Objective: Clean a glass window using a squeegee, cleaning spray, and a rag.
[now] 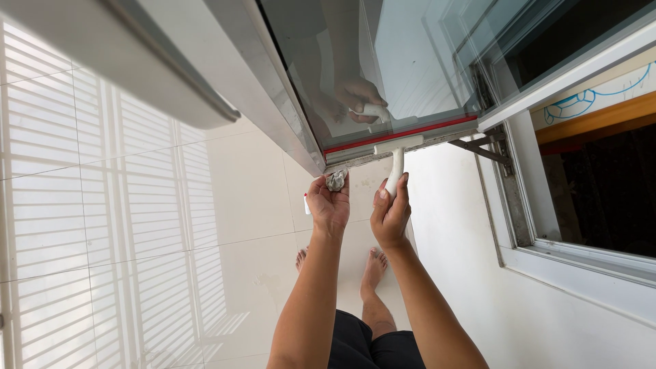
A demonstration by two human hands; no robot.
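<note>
Right hand [389,215] wraps the white squeegee [398,156] handle, blade at the window pane's [383,61] lower edge by the red seal [400,134]; left hand [329,203] pinches a crumpled grey cloth [336,180]. Keeping the blade flat, pressure even, likely avoids streaks.

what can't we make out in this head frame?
- Squeegee handle: lower part hidden in the right hand.
- Grey rag: mostly hidden in the left hand.
- Small white item beside the left hand: too small to identify.
- Window pane: top cut off by the frame edge.
</note>
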